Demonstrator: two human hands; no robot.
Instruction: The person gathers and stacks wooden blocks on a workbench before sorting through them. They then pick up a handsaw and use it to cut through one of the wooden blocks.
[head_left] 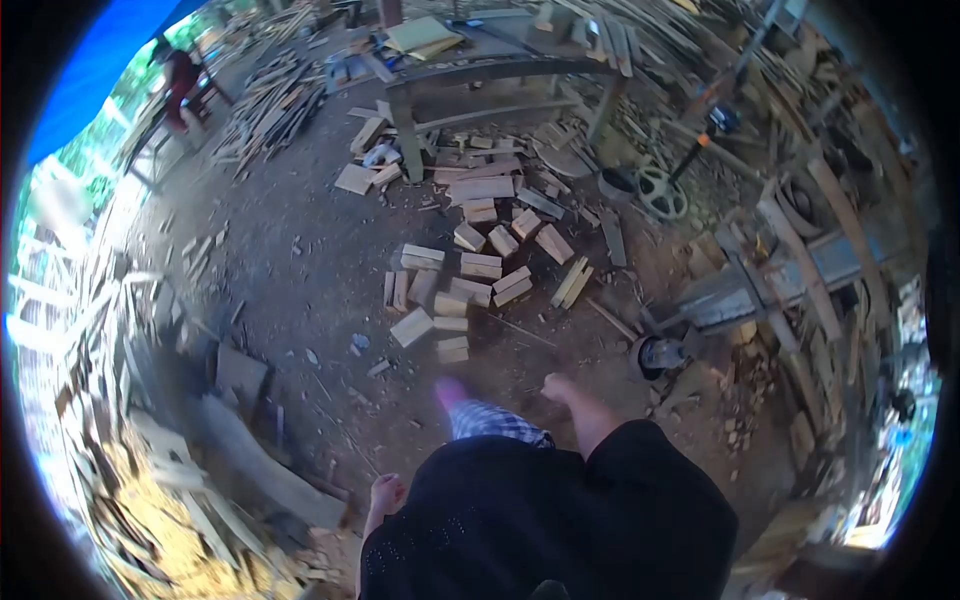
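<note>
My left hand point(388, 492) hangs low beside my dark shirt, its fingers curled in, with nothing visible in it. My right hand point(560, 388) is held forward over the dirt floor, loosely closed, and no object shows in it. One foot point(452, 392) reaches out ahead below checked cloth. Beyond it, a group of short cut wood blocks point(480, 265) lies spread on the ground. The nearest block point(453, 349) is just past the foot, apart from both hands.
A wooden bench point(500, 70) stands at the back with boards on top. Long scrap strips point(270, 115) are heaped far left, where a person point(180, 85) sits. To the right are a spoked wheel point(661, 193), a dark round machine point(660, 355) and a plank structure point(740, 285). Curved slabs point(265, 460) lie left.
</note>
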